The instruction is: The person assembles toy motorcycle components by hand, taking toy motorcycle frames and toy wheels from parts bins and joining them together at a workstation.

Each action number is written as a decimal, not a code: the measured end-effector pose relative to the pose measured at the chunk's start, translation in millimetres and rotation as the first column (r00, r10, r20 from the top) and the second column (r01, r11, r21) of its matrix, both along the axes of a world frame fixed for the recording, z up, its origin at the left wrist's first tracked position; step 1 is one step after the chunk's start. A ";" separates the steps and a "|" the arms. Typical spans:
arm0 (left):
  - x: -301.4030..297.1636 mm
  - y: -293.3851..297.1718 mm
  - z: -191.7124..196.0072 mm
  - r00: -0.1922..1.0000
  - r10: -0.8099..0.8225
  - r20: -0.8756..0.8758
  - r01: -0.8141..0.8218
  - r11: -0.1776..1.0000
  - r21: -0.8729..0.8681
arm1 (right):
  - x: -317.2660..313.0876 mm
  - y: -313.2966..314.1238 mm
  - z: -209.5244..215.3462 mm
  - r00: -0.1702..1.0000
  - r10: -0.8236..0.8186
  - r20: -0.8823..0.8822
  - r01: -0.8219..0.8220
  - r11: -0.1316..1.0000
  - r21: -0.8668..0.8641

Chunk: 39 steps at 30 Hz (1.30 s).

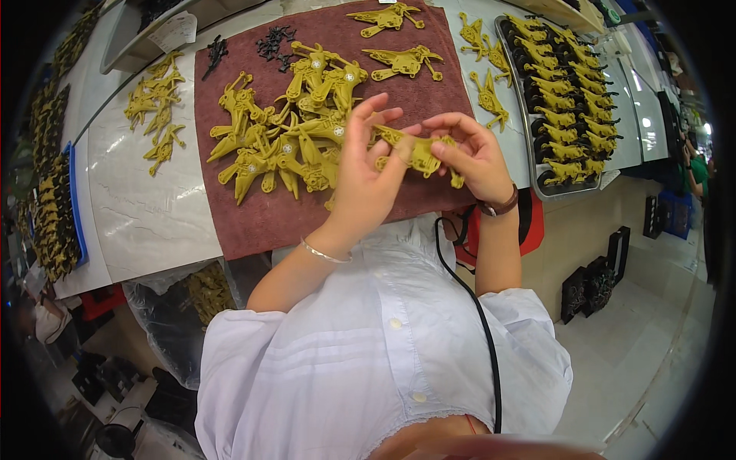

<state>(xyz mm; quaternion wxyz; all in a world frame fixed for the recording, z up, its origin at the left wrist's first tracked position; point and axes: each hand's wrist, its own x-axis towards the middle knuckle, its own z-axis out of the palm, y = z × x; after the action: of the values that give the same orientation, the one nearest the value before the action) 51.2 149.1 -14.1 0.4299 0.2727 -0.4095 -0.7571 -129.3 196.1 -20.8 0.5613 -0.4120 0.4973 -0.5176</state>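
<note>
Over the front edge of a brown towel (230, 230), both my hands hold one olive-yellow moulded plastic part (420, 156). My left hand (366, 176) pinches its left end between thumb and finger, the other fingers raised. With thumb and fingers bent round the right end, my right hand (477, 157) grips the same part. A heap of similar olive-yellow parts (295, 130), some with a pale round mark, lies on the towel left of my hands. Two single parts (402, 63) lie beyond them. Small black pieces (276, 44) are piled at the towel's far left.
On the right stands a metal tray (529, 146) filled with rows of yellow parts joined to black ones. Loose yellow parts (488, 98) lie between towel and tray, and more (157, 107) lie left of the towel. A blue-edged tray (77, 207) sits far left.
</note>
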 end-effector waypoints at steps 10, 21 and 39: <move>33.4 -14.7 2.6 0.483 0.654 0.582 0.473 0.364 -0.802 | -46.3 -45.9 -17.6 0.821 -0.038 -0.570 -0.016 0.996 -0.090; 50.7 -14.4 4.6 0.733 0.503 0.457 0.185 0.499 -0.846 | 35.9 4.2 2.4 0.959 -0.121 -0.256 0.062 0.972 -0.227; 56.8 1.0 9.8 0.972 0.051 -0.228 -0.063 0.997 -0.044 | 59.6 9.2 3.0 0.931 -0.126 0.342 0.171 0.980 -0.105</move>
<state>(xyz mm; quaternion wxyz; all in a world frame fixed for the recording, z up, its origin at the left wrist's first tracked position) 108.0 150.2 -4.3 0.5021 0.1852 -0.3690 -0.7599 -69.7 205.3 -17.7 0.5678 -0.3158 0.3892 -0.6530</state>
